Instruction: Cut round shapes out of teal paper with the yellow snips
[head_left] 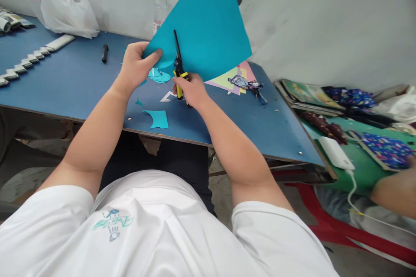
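Observation:
A large sheet of teal paper (208, 21) is held up above the blue table, its near left corner pinched in my left hand (134, 65). My right hand (191, 88) grips black and yellow scissors (178, 60), whose blades point up and away, against the sheet. Whether the blades are apart or together is hard to make out. Below lie several teal paper ovals (160, 76), a teal offcut (157, 119) with a curved bite in its side, and a small scrap (139, 102). A clear triangle ruler (169, 96) sits partly behind my right hand.
Pastel paper sheets (227, 80) lie at right under a patterned cloth item (242, 82). A plastic bottle (160, 6), a white bag (68, 8) and a black marker (104, 53) stand or lie further back. Beside a green table (367, 177) at right, another person's arm (394, 190) shows.

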The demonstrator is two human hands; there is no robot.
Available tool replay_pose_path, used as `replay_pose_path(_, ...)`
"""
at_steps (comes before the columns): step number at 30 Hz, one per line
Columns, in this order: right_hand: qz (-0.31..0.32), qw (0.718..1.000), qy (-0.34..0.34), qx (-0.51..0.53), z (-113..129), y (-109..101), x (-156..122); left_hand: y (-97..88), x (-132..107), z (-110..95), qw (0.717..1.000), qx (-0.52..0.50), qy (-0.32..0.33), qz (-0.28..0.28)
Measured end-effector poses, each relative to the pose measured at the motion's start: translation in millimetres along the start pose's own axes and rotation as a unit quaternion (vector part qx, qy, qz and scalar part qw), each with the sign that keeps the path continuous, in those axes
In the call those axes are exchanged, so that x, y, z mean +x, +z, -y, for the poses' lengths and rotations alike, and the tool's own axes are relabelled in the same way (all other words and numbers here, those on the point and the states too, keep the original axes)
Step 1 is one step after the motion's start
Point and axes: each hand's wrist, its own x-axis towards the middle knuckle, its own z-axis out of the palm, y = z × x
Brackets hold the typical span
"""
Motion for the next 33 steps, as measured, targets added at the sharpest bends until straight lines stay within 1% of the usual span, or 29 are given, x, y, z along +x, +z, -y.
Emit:
replay_pose_path(3,0.0,1.0,-0.002,0.004,1.4,-0.3,-1.1,0.3,-0.2,2.7,1.0,0.001,0.017,-0.001)
replay_pose_path(6,-0.004,1.0,-0.002,0.007,1.0,0.1,-1.8,0.4,0.1,4.3,1.0,0.001,0.019,0.015)
replay_pose_path(9,-0.01,1.0,-0.005,-0.001,0.4,0.5,-2.0,0.8,0.3,3.4,1.0,-0.009,-0.009,0.022)
replay_pose_path(12,-0.012,1.0,-0.006,-0.008,0.4,0.3,-2.1,1.6,-0.6,0.4,0.999,-0.018,-0.044,0.005)
replay_pose_path(14,-0.013,1.0,-0.005,-0.009,0.3,-0.1,-2.0,2.2,-1.3,-0.9,0.998,-0.023,-0.053,-0.002)
replay_pose_path(20,-0.02,1.0,-0.005,-0.014,-0.9,-0.8,-2.2,1.9,-2.1,-3.5,0.998,-0.051,-0.034,0.007)
replay_pose_path(26,-0.018,0.999,-0.007,-0.031,0.0,-2.4,-2.8,2.9,-3.3,-10.8,0.998,-0.041,-0.049,-0.023)
replay_pose_path(33,-0.022,0.997,-0.023,-0.066,2.7,-4.3,-2.9,2.6,-2.6,-8.1,0.998,-0.056,-0.03,-0.011)
